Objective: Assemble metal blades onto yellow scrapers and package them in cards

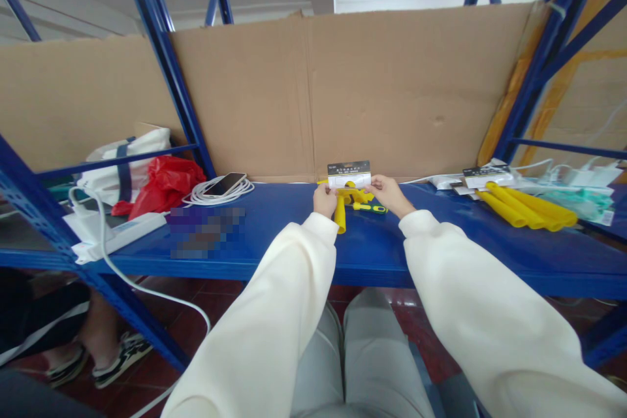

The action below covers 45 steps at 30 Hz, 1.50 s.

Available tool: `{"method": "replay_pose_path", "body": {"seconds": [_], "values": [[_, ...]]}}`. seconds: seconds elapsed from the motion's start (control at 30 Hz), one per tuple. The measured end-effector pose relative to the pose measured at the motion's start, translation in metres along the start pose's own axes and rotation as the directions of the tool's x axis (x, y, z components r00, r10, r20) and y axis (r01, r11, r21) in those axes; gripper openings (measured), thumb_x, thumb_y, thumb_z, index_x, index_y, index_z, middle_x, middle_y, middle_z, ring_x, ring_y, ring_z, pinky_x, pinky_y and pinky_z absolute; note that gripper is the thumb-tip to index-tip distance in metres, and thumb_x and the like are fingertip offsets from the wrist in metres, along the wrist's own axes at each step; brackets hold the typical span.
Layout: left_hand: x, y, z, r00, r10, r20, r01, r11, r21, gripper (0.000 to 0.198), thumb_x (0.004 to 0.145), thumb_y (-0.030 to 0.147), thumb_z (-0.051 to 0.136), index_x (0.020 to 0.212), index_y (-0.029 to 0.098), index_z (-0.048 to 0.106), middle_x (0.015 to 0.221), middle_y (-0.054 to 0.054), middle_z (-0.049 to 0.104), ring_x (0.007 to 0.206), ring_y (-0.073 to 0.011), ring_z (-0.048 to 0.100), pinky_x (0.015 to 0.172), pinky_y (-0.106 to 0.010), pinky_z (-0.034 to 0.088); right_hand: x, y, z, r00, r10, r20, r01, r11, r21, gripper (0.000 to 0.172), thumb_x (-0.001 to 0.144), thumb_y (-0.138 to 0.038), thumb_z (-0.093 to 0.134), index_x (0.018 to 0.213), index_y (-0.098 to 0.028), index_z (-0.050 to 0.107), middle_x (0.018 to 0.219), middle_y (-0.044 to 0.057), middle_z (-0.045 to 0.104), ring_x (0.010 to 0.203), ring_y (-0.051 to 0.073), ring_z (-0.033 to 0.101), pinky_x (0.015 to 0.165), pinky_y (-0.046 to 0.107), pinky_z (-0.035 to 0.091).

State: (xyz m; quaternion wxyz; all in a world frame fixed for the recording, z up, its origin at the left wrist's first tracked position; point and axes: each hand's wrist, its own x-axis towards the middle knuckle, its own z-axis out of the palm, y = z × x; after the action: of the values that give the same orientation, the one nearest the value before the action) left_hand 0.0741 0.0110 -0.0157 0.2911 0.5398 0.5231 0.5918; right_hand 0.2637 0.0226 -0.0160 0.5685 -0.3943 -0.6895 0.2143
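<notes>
Between my two hands is a black-and-white printed header card (349,174), upright above the blue shelf. My left hand (324,200) pinches its lower left corner, and my right hand (389,194) closes on its lower right edge. Just below the card is a yellow tube-like handle (340,217), pointing toward me, with other yellow parts around it. Whether these hang from the card or lie on the shelf I cannot tell. A yellow-and-green handled tool (369,208) lies on the shelf beside my right hand.
On the right lie several yellow tube handles (526,208) with a similar card (487,176). A phone (226,184) rests on a coiled white cable (198,194) at left, near a red bag (169,183) and a power strip (130,234). Cardboard (392,91) stands behind.
</notes>
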Motion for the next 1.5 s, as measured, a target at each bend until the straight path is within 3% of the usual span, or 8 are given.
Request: {"method": "replay_pose_path", "body": {"seconds": [0.13,0.5,0.83,1.03,1.3,1.5], "values": [[-0.003,0.004,-0.002,0.999,0.035,-0.03,-0.034,0.999,0.026,0.017,0.083,0.006,0.059,0.073,0.02,0.058,0.073,-0.002,0.071,0.08,-0.018,0.072,0.084,-0.032,0.057,0.0,0.0,0.0,1.0,0.01,0.006,-0.01,1.0,-0.025,0.024,0.074,-0.036,0.08,0.072,-0.022,0.061,0.072,0.005,0.076,0.072,0.025,0.076,0.075,0.041,0.063],[-0.012,0.007,-0.009,0.99,0.102,-0.093,-0.083,0.977,0.195,0.011,0.082,0.013,0.066,0.076,0.021,0.065,0.081,-0.006,0.076,0.089,-0.0217,0.074,0.086,-0.032,0.055,-0.003,-0.005,0.0,1.0,0.0,0.007,0.0,0.999,-0.043,0.032,0.071,-0.047,0.081,0.068,-0.023,0.059,0.067,0.003,0.074,0.061,0.023,0.073,0.06,0.035,0.06],[-0.017,0.012,-0.013,0.989,0.116,-0.092,-0.091,0.965,0.247,0.018,0.086,0.013,0.064,0.072,0.023,0.058,0.084,-0.007,0.075,0.095,-0.0244,0.073,0.087,-0.033,0.051,-0.004,-0.007,0.002,1.0,0.024,0.017,-0.024,1.0,0.002,0.032,0.072,-0.046,0.081,0.069,-0.023,0.058,0.074,0.005,0.076,0.066,0.026,0.076,0.063,0.039,0.062],[-0.016,0.01,-0.011,0.983,0.15,-0.109,-0.121,0.964,0.238,0.015,0.085,0.013,0.065,0.09,0.025,0.057,0.086,-0.005,0.074,0.1,-0.024,0.072,0.089,-0.032,0.05,-0.001,-0.002,0.001,1.0,0.003,-0.011,-0.003,1.0,-0.027,0.03,0.077,-0.046,0.077,0.074,-0.023,0.059,0.076,0.005,0.075,0.074,0.027,0.077,0.074,0.043,0.063],[-0.018,0.011,-0.012,0.996,-0.077,-0.042,0.087,0.938,0.335,0.035,0.077,0.028,0.08,0.089,0.026,0.048,0.107,-0.017,0.074,0.112,-0.0337,0.071,0.091,-0.038,0.05,0.002,0.0,-0.002,0.996,-0.016,-0.093,0.016,1.0,-0.002,0.025,0.081,-0.045,0.072,0.077,-0.025,0.056,0.081,0.005,0.076,0.082,0.027,0.076,0.083,0.044,0.062],[-0.01,0.002,-0.009,0.989,-0.144,0.014,0.134,0.949,0.286,0.039,0.063,0.024,0.088,0.078,0.024,0.052,0.097,-0.015,0.077,0.11,-0.0337,0.072,0.086,-0.035,0.054,0.001,-0.003,-0.002,0.993,-0.022,-0.118,0.017,0.999,-0.042,0.022,0.083,-0.041,0.068,0.077,-0.025,0.055,0.085,0.006,0.075,0.084,0.027,0.076,0.085,0.045,0.06]]}}
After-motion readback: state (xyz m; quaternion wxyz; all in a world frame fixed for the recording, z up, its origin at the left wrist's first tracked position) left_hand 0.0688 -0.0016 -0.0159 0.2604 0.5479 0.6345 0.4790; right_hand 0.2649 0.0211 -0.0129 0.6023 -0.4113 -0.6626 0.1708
